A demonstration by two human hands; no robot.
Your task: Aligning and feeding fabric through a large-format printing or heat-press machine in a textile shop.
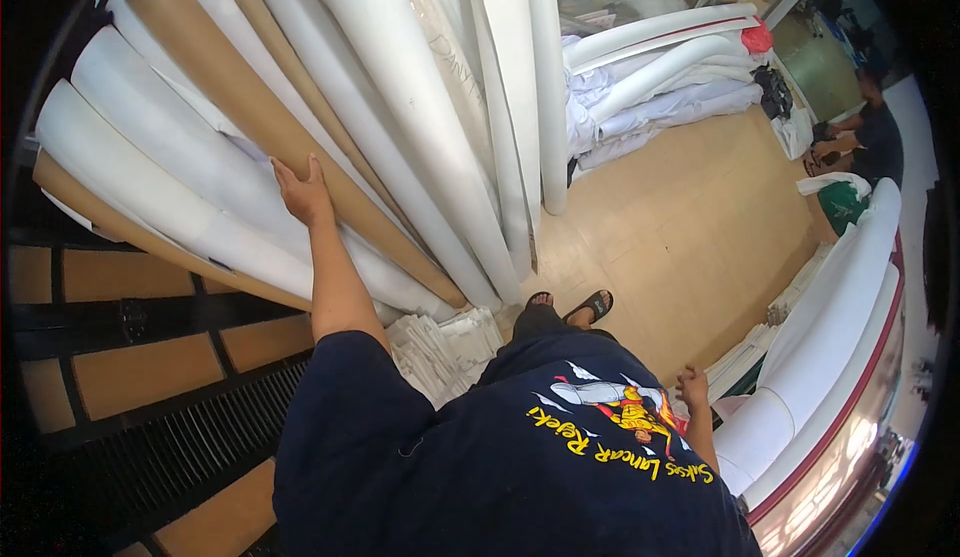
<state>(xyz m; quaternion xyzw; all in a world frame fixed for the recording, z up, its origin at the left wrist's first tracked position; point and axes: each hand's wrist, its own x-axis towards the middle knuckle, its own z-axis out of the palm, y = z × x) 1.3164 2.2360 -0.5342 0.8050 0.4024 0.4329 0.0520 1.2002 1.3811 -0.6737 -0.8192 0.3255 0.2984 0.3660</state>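
Count, leaning stack: at least ten long rolls stand tilted against the wall, most white, two clearly brown kraft-coloured; the exact total cannot be fixed because they overlap.

Left hand [303,192]: arm stretched up and forward, palm laid flat on a brown roll [250,107] in the leaning stack, fingers spread and extended, thumb out to the side. It presses against the roll's surface rather than wrapping it; nothing is enclosed in the hand.

Right hand [692,389]: arm hangs low at the person's side, fingers loosely curled, holding nothing, near the end of a large white roll [840,307] lying on its side at the right. Two such heavy rolls lie there, one with a red edge.

Further pile: roughly five white rolls [670,67] lie horizontal on the tan floor [680,227] at the far wall.

One stack of folded white sheets [440,347] sits at the foot of the leaning rolls. Two sandalled feet [570,307] are visible. One other person [870,137] crouches at far right.
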